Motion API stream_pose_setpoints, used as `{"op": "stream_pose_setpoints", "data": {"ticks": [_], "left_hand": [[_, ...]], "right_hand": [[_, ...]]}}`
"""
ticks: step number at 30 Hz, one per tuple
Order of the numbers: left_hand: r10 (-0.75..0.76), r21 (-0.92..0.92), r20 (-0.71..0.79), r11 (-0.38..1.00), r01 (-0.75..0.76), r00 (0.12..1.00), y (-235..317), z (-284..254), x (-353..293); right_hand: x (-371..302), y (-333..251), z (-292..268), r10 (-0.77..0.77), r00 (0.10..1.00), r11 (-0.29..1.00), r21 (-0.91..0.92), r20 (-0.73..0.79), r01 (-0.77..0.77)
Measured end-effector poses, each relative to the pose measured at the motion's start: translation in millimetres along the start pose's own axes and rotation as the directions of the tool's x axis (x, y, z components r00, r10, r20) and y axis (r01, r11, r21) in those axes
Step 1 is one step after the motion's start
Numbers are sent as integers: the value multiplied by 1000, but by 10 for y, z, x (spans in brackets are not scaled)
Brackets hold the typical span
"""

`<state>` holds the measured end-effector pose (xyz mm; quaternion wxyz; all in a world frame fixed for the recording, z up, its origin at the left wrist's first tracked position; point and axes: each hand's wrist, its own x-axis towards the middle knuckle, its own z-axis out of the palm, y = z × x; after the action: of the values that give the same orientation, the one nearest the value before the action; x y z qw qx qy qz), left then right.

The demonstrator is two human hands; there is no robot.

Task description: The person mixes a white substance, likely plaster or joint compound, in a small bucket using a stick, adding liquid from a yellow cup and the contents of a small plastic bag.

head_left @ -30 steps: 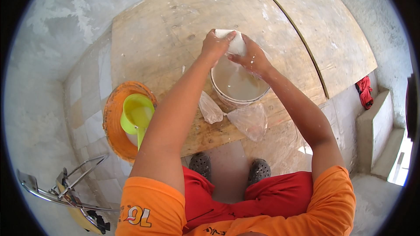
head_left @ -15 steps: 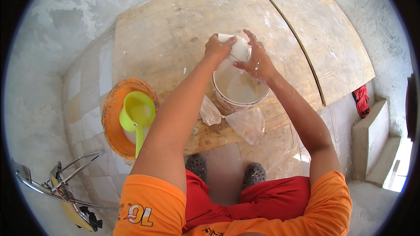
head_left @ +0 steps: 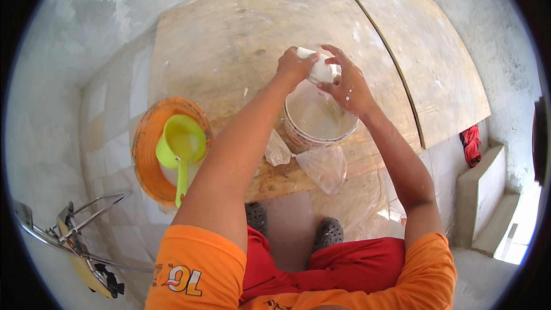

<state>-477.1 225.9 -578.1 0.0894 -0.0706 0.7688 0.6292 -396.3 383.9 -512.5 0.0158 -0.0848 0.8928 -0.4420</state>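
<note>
My left hand (head_left: pixel 294 68) is closed around a white cup-like container (head_left: pixel 319 72), tilted on its side above the bucket. My right hand (head_left: pixel 354 87) is at the container's right end, fingers curved and spread apart, with white drops on its back. Whether its fingertips touch the container I cannot tell. Below both hands stands a white bucket (head_left: pixel 321 136) with cloudy, whitish liquid (head_left: pixel 315 109) in it. Two clear plastic bags, a crumpled one (head_left: pixel 278 150) and a flatter one (head_left: pixel 325 167), lie against the bucket's near side.
An orange basin (head_left: pixel 142 152) at the left holds a lime-green dipper (head_left: pixel 182 138) and pale liquid. A wooden board (head_left: pixel 229 34) lies under the bucket, with a dark gap toward the right. A metal-framed chair (head_left: pixel 86 235), a concrete step (head_left: pixel 481 195) and red cloth (head_left: pixel 471 144) stand around.
The container and both hands have shifted slightly right in the picture, and the view has moved a little. My left hand keeps its hold; the right fingers stay spread beside the container.
</note>
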Motion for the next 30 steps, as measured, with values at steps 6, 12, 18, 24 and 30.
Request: {"op": "stream_pose_setpoints", "data": {"ticks": [6, 12, 18, 24, 30], "left_hand": [[0, -18, -5, 1000, 0, 1000, 14, 33, 8], [-10, 4, -13, 1000, 10, 1000, 15, 56, -13], [33, 375, 130, 924, -80, 991, -59, -233, 137], [349, 626, 456, 528, -574, 819, 401, -458, -372], [213, 588, 642, 480, -651, 736, 466, -406, -542]], "right_hand": [[-59, 45, 16, -16, 1000, 1000, 4, -4, 16], [-49, 94, -34, -24, 1000, 990, 140, 3, 23], [27, 56, -8, 7, 1000, 960, 280, 25, -14], [43, 113, -63, 54, 998, 941, 333, 22, -58], [33, 158, -26, 15, 1000, 962, 272, 11, -18]]}}
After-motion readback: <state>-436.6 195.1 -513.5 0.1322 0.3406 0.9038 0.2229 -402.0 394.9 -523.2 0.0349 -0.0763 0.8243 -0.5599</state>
